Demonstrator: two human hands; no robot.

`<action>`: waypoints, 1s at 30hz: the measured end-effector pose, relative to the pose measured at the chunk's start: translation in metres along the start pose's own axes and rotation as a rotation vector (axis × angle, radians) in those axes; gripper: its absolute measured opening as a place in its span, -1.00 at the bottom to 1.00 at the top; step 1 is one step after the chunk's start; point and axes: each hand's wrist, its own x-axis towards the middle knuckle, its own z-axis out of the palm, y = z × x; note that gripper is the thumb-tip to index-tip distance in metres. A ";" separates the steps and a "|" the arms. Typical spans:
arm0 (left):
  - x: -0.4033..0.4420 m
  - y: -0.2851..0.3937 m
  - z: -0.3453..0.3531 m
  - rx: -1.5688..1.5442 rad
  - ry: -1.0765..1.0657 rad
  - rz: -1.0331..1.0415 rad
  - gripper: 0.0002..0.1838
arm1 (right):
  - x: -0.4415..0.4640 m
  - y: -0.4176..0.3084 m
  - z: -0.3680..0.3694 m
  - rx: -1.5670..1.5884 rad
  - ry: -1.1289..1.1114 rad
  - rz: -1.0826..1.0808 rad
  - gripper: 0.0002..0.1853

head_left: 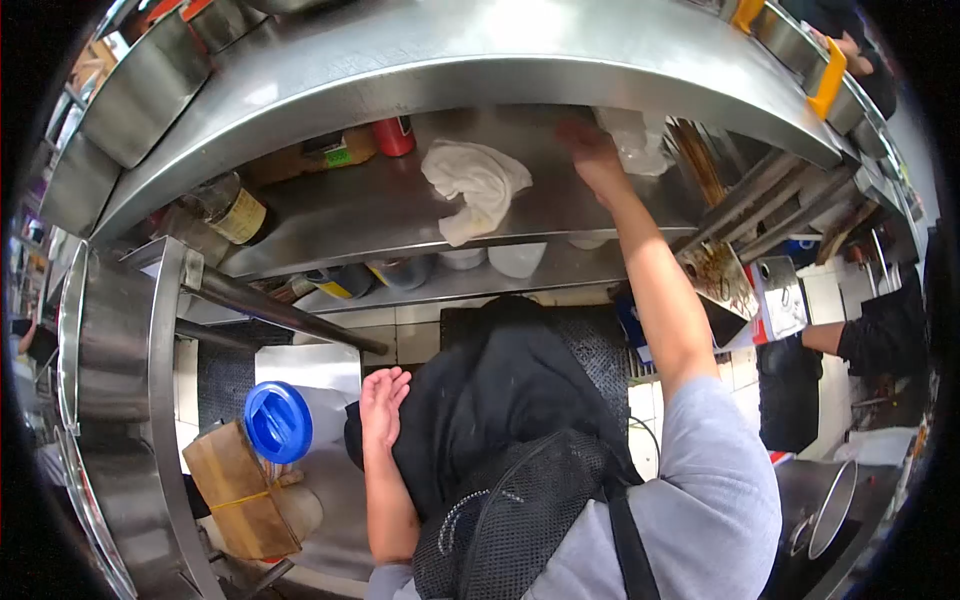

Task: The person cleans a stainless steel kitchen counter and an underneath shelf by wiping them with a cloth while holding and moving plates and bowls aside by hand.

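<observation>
My right hand [594, 158] reaches in over the steel shelf under the counter, just left of a clear plastic bag [636, 142]; its fingers are blurred and partly in shadow. To its left on the shelf lies a crumpled white cloth [474, 188], apart from the hand. My left hand [382, 402] is low at my left side, palm up with the fingers apart and nothing in it. It is beside my black apron [500, 380], to the right of a blue lid [278, 422].
A red can [394, 136] and a labelled bottle [236, 212] stand on the shelf. Steel pots [148, 90] sit on the counter [450, 50]. A cardboard piece [240, 490] is at lower left. Another person's arm [824, 338] shows at the right.
</observation>
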 end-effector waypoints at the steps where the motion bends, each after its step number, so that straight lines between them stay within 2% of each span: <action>1: -0.005 0.002 0.002 0.030 -0.002 -0.003 -0.82 | -0.002 -0.007 0.010 0.010 -0.008 0.000 -0.65; 3: -0.013 0.011 0.015 0.080 -0.008 -0.013 -0.83 | -0.012 -0.019 0.045 -0.434 -0.014 -0.272 -0.49; 5: -0.024 0.031 0.045 0.274 -0.024 0.068 -0.79 | -0.023 -0.034 0.080 -0.673 -0.045 -0.641 -0.33; 7: -0.023 0.064 0.093 0.374 -0.135 0.176 -0.77 | -0.024 0.013 0.145 -0.708 -0.091 -0.700 -0.18; 9: -0.019 0.102 0.165 0.461 -0.288 0.349 -0.75 | -0.025 -0.004 0.163 -0.605 -0.264 -0.459 -0.07; 11: -0.002 0.126 0.238 0.492 -0.472 0.454 -0.71 | -0.027 -0.004 0.193 -0.606 -0.247 -0.504 -0.07; 12: 0.004 0.131 0.281 0.477 -0.524 0.468 -0.74 | -0.031 0.001 0.192 -0.610 -0.228 -0.553 -0.06; 13: 0.025 0.130 0.315 0.591 -0.620 0.563 -0.67 | -0.047 -0.021 0.168 -0.587 -0.308 -0.623 -0.06; 14: 0.033 0.126 0.360 0.630 -0.580 0.547 -0.55 | -0.056 -0.014 0.164 -0.434 -0.320 -0.699 -0.05; 16: 0.058 0.124 0.434 1.133 -0.569 0.729 -0.32 | -0.072 -0.032 0.162 -0.440 -0.482 -0.662 -0.03; 18: 0.106 0.086 0.485 1.279 -0.601 0.964 -0.21 | -0.085 -0.027 0.162 -0.427 -0.503 -0.800 -0.14; 20: 0.140 0.046 0.520 1.321 -0.626 1.018 -0.20 | -0.086 -0.013 0.174 -0.436 -0.495 -0.856 -0.19; 22: 0.158 0.037 0.552 1.363 -0.644 1.081 -0.19 | -0.081 0.004 0.179 -0.320 -0.456 -0.853 -0.30; 24: 0.169 0.035 0.577 1.433 -0.794 0.610 -0.21 | -0.072 0.008 0.159 -0.299 -0.408 -0.806 -0.34; 25: 0.192 0.025 0.587 1.437 -0.803 0.614 -0.21 | -0.070 0.013 0.150 -0.268 -0.367 -0.753 -0.38; 26: 0.229 0.009 0.590 1.314 -0.772 0.559 -0.28 | -0.067 0.022 0.137 -0.265 -0.215 -0.757 -0.45; 27: 0.232 0.013 0.593 1.208 -0.743 0.489 -0.29 | -0.061 0.031 0.119 -0.264 -0.198 -0.747 -0.45; 28: 0.223 0.029 0.589 1.067 -0.714 0.448 -0.31 | -0.049 0.040 0.096 -0.069 -0.307 -0.686 -0.46; 30: 0.204 0.067 0.577 0.746 -0.687 0.375 -0.34 | -0.001 0.056 0.087 -0.219 -0.152 -0.535 -0.29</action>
